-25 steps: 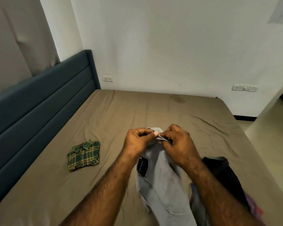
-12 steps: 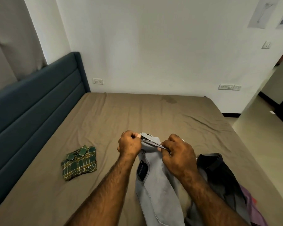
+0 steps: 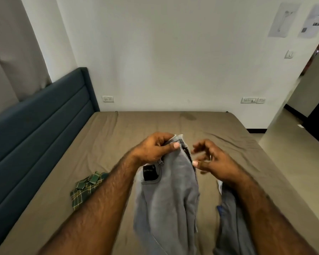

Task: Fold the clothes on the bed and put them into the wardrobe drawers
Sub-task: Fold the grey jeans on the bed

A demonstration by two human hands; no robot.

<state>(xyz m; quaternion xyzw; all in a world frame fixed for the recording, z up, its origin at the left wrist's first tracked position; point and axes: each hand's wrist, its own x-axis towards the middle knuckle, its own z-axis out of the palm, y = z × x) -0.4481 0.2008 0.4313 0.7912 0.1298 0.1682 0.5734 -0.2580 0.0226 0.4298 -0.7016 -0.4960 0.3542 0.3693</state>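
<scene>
Grey jeans (image 3: pixel 169 196) with a black label hang above the brown bed (image 3: pixel 118 137). My left hand (image 3: pixel 155 150) pinches their waistband at the top, thumb on the front. Just right of the waistband, my right hand (image 3: pixel 212 161) is blurred, its fingers spread and loosely curled, and it holds nothing. A folded green plaid shirt (image 3: pixel 85 188) lies on the bed to the left, partly behind my left forearm. More grey cloth (image 3: pixel 228 218) lies on the bed under my right forearm.
A dark blue padded headboard (image 3: pixel 35 135) runs along the left side of the bed. A white wall with sockets stands behind the bed. To the right, tiled floor leads to a doorway (image 3: pixel 311 107).
My right hand has let go of the waistband and moved a little to the right. The left hand has raised the jeans higher. The camera has tilted up.
</scene>
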